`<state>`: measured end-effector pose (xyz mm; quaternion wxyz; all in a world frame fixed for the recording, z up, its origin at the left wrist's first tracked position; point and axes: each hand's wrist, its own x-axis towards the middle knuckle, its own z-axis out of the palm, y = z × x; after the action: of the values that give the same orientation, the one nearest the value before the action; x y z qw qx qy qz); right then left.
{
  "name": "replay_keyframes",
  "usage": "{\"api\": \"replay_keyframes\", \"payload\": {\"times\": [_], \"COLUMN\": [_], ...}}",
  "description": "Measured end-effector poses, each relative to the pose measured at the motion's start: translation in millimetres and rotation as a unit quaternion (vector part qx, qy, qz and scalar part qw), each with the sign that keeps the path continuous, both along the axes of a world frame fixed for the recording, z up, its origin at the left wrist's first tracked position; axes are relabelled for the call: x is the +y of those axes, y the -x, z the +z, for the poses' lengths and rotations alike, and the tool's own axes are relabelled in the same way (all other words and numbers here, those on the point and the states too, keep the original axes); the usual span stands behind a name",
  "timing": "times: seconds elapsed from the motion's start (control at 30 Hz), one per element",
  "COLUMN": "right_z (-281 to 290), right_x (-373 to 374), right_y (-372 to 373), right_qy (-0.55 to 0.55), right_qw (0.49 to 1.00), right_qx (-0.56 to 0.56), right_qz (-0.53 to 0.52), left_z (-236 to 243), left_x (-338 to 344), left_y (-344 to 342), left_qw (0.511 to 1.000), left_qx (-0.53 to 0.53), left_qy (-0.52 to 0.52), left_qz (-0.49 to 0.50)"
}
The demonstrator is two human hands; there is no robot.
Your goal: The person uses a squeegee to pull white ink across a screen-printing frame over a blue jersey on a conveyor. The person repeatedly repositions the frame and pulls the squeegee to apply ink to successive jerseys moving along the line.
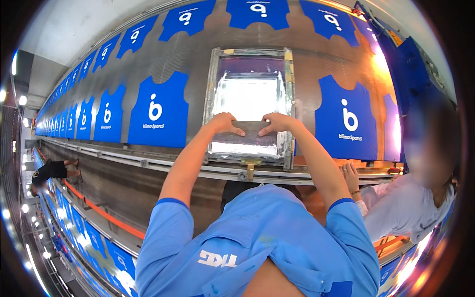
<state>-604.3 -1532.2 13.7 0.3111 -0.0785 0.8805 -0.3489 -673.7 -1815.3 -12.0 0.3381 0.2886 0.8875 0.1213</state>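
A screen-printing frame [289, 99] lies on the long printing table in front of me, with a bright white area of mesh inside it. Across the near part of that mesh sits a grey squeegee [251, 129]. My left hand [226, 123] grips its left end, thumb on the near face. At the other end my right hand [278, 123] holds it the same way, thumb pointing inward. The squeegee's lower edge meets the mesh or ink; which one I cannot tell. A blue shirt panel [345, 141] with a white print lies right of the frame.
Another blue printed panel [166, 131] lies left of the frame, and several more run along both rows. A metal rail [143, 162] borders the table's near edge. A co-worker [391, 208] stands close at my right, one hand near the rail. Another person [49, 173] is far left.
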Motion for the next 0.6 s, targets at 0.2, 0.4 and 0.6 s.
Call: {"api": "replay_keyframes", "payload": {"times": [0.2,0.4,0.6], "right_z": [-73,-105,-82], "right_x": [99,47,29], "right_y": [4,-2,-11], "right_qy": [-0.062,-0.02,0.01], "right_qw": [0.884,0.804,0.784], "right_qx": [0.248,0.216,0.238], "right_qz": [-0.39,-0.554,-0.573], "left_z": [86,106,86], "left_x": [10,-19,-20], "left_y": [21,11,43], "left_qw": [0.994,0.956,0.922], "left_qx": [0.024,0.206,0.271], "left_qy": [-0.093,-0.163,-0.225], "left_qz": [0.058,0.13,0.16]}}
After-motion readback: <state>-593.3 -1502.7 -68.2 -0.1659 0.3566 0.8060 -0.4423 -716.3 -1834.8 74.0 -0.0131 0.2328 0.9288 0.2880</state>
